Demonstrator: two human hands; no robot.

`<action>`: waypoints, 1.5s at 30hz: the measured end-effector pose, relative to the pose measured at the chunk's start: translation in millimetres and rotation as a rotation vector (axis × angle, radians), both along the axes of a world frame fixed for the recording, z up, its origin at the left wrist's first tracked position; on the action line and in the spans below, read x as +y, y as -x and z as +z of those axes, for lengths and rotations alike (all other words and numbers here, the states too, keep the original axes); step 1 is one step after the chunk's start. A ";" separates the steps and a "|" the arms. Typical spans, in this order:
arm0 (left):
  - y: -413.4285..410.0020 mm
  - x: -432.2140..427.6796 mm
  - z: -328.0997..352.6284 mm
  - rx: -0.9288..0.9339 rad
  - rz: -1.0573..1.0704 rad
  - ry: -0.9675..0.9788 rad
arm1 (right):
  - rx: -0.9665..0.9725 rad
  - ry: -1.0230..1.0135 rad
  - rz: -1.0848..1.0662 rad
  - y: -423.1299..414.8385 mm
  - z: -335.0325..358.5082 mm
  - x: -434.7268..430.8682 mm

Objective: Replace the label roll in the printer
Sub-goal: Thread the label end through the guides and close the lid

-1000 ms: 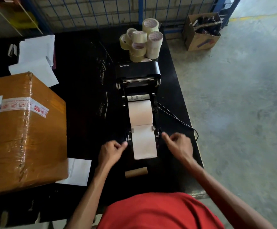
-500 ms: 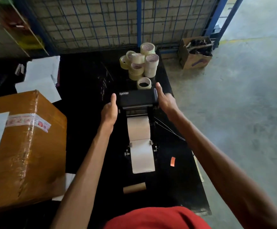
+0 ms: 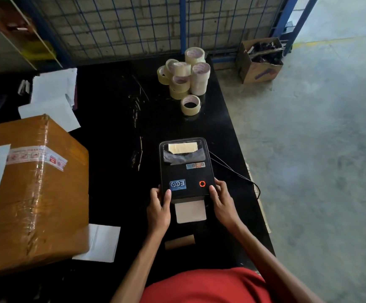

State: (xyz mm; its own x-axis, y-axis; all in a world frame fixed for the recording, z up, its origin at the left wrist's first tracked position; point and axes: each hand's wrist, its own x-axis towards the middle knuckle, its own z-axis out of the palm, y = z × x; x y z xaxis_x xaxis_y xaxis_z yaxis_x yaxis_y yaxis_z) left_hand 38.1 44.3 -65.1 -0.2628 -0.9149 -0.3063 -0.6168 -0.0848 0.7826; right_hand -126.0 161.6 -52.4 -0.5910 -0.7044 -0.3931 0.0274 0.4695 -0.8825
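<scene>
The black label printer lies on the black table with its lid down, a red ring lit on top. The label roll shows through the lid's window. A blank label strip sticks out of the front slot. My left hand presses the lid's front left corner, thumb on top. My right hand presses the front right corner the same way. A bare cardboard core lies on the table just in front of the printer.
A large taped carton fills the left side. Several tape rolls stack behind the printer. White papers lie at back left, another sheet by the carton. The printer's cable runs right to the table edge. A wire fence stands behind.
The printer lid, which stood open with both hands at its top, has swung down shut. Both hands came toward me and now rest on the lid's front corners.
</scene>
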 end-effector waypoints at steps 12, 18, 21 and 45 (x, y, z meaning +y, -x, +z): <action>-2.6 9.0 -11.9 0.252 0.111 -0.053 | -0.029 0.043 -0.015 -3.1 -9.0 4.1; -1.2 9.6 -10.8 0.292 0.136 -0.076 | -0.026 0.020 -0.001 -1.6 -9.0 4.3; -0.8 10.3 -12.7 0.292 0.124 -0.079 | -0.014 0.020 0.002 -1.6 -9.1 4.4; -2.9 10.3 -12.4 0.269 0.115 -0.097 | -0.085 0.032 0.001 -0.5 -3.3 7.5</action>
